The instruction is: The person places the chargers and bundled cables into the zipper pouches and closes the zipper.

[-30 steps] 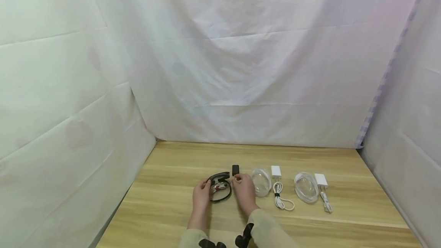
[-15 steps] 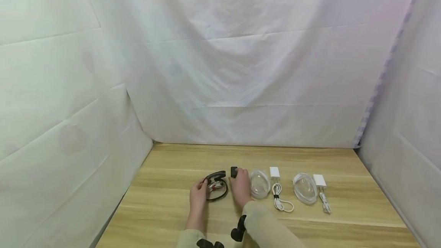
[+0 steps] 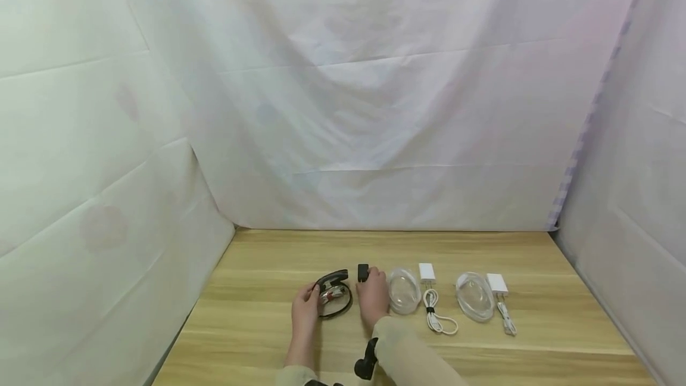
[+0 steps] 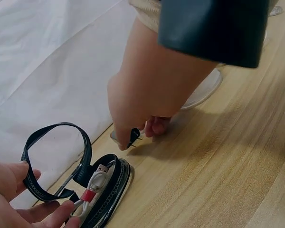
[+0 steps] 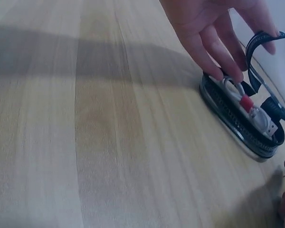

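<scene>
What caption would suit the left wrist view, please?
Left hand holds black-edged case open, cable inside; right hand grips black adapter.

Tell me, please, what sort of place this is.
Probably a makeshift indoor work booth: pale cloth hangs on three sides of a wooden table, and two white chargers lie on top.

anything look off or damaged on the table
Nothing stands out. The left hand holds the black-edged case open, its cable bundled with a red tie; the white chargers and clear cases lie tidily.
</scene>
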The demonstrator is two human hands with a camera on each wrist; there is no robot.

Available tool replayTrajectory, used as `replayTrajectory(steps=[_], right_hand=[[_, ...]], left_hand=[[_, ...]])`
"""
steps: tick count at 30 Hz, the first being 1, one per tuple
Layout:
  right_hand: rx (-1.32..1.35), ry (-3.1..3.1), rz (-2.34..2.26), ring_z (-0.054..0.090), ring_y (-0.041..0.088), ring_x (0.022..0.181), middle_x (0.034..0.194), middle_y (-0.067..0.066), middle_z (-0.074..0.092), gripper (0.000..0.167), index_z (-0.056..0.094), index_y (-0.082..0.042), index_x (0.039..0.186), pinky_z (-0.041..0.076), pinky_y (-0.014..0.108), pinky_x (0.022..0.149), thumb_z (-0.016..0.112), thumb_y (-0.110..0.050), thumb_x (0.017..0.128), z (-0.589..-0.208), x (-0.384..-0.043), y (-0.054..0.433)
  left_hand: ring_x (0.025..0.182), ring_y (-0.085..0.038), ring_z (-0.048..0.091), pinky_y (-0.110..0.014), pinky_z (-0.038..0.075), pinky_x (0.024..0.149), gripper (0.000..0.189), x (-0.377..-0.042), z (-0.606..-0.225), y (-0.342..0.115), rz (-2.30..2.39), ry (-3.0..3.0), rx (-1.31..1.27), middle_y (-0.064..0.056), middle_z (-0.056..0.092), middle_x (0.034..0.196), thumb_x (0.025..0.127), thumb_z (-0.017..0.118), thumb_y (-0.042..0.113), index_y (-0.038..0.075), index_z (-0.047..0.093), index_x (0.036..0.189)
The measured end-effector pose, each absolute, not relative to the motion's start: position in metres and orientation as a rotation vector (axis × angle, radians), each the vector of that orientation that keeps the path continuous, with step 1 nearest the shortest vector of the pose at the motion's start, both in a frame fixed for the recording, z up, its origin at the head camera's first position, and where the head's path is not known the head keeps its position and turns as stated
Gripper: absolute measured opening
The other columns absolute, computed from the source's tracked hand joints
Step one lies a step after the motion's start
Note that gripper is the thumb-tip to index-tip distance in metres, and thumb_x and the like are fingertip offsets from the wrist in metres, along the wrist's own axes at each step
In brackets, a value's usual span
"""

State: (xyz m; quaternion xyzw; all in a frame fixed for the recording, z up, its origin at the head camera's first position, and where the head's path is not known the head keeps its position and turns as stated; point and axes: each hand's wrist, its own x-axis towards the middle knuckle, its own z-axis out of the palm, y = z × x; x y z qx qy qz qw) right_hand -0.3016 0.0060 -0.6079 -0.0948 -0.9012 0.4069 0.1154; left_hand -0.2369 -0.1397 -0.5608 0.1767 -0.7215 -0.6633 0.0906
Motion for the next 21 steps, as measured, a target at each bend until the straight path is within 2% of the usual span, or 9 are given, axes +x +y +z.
replayTrajectory(steps=[6, 11, 18, 21], right_hand=[[-0.263, -2.651, 1.159, 0.063, 0.033, 0.086, 0.094, 0.016, 0.061, 0.04, 0.062, 0.001, 0.111, 0.053, 0.046, 0.073, 0.08, -0.011, 0.078, -0.6092, -0.3003, 0.0112], [-0.234, -2.62, 1.142, 0.064, 0.033, 0.083, 0.087, 0.015, 0.063, 0.03, 0.064, 0.001, 0.104, 0.053, 0.047, 0.07, 0.076, -0.005, 0.078, -0.6104, -0.2999, 0.0115], [-0.177, -2.619, 1.137, 0.065, 0.032, 0.087, 0.093, 0.017, 0.065, 0.026, 0.065, 0.003, 0.106, 0.054, 0.046, 0.075, 0.07, -0.001, 0.081, -0.613, -0.2994, 0.01], [-0.149, -2.632, 1.117, 0.065, 0.032, 0.085, 0.092, 0.017, 0.065, 0.024, 0.066, 0.003, 0.104, 0.054, 0.046, 0.073, 0.069, 0.0, 0.081, -0.6129, -0.2993, 0.009]], left_hand=[[0.086, -0.032, 0.064, -0.041, 0.056, 0.072, 0.032, -0.2362, -0.561, -0.1377, -1.993, -2.144, 0.513, -0.03, 0.062, 0.109, 0.1, 0.052, 0.011, -0.012, 0.058, 0.122], [0.084, -0.031, 0.064, -0.04, 0.056, 0.071, 0.031, -0.2361, -0.562, -0.1386, -1.983, -2.145, 0.511, -0.03, 0.063, 0.108, 0.1, 0.053, 0.011, -0.011, 0.059, 0.12], [0.086, -0.032, 0.064, -0.04, 0.056, 0.072, 0.032, -0.2376, -0.563, -0.1405, -1.978, -2.139, 0.543, -0.029, 0.063, 0.108, 0.1, 0.053, 0.012, -0.011, 0.059, 0.121], [0.087, -0.034, 0.063, -0.04, 0.056, 0.071, 0.032, -0.2386, -0.5629, -0.1411, -1.979, -2.134, 0.549, -0.029, 0.063, 0.107, 0.1, 0.053, 0.012, -0.011, 0.059, 0.12]])
